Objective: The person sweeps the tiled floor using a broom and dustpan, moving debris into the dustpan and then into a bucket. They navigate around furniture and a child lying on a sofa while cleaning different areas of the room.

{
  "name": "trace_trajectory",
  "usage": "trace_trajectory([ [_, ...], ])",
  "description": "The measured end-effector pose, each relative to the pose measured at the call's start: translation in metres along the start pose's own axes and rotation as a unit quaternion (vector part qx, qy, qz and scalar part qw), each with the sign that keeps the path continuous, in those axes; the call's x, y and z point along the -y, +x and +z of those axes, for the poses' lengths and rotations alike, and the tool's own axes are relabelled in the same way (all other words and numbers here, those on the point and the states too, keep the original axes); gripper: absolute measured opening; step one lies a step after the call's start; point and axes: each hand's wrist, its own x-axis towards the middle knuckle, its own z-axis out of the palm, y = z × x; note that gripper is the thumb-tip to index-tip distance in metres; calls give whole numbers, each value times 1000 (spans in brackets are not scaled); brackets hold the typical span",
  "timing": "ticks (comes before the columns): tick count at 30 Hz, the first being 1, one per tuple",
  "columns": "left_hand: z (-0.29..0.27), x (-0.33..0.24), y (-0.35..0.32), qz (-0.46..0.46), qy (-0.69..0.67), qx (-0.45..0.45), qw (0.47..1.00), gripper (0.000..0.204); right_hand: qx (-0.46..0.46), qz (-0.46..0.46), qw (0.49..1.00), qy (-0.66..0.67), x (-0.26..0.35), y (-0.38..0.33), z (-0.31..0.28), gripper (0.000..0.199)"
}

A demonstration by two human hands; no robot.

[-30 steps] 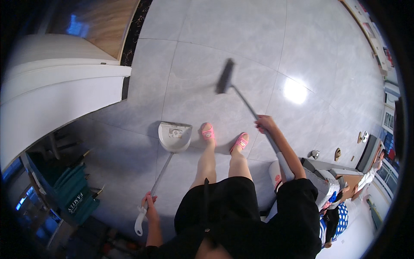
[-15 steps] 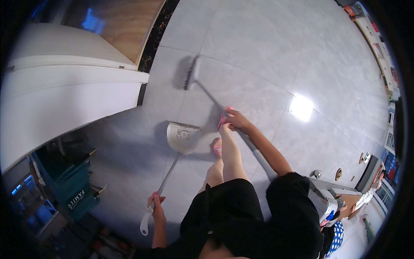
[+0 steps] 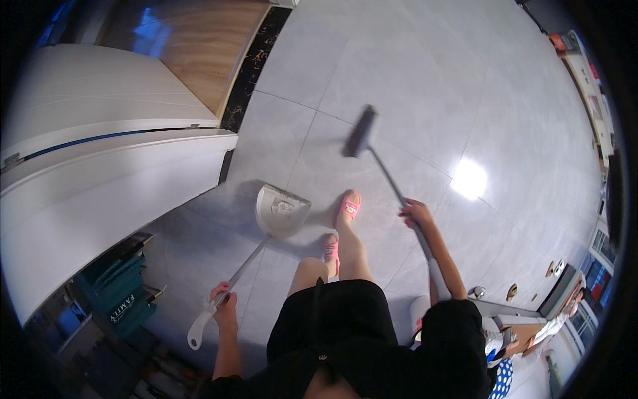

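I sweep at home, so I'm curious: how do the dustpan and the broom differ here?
The dustpan has a broad, pale scoop; the broom has a narrow, dark head. The left hand holds the dustpan, the right hand the broom. Both have long grey shafts.

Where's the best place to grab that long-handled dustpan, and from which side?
Probably by the slim white handle of the long-handled dustpan, coming from the left: the grey shaft slants that way, putting this end clear of the broad scoop.
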Motion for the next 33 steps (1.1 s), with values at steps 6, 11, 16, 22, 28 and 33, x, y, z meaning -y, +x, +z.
trace_trajectory([
  [6,16,-47,43,31,9,56,998,20,-89,-59,990,-89,49,-59,-27,55],
  [11,25,-70,85,36,-17,70,997,15,-3,-101,994,42,121,-68,69,57],
  [16,24,-72,135,134,-36,98,985,6,120,-161,977,-70,191,6,219,55],
  [22,13,-96,170,132,-115,84,981,9,183,-143,970,-69,218,59,394,52],
  [28,10,-114,187,111,-31,137,984,10,94,-204,933,-281,201,84,425,49],
  [33,1,-122,190,34,-109,138,984,5,122,-178,953,-214,229,36,419,45],
])
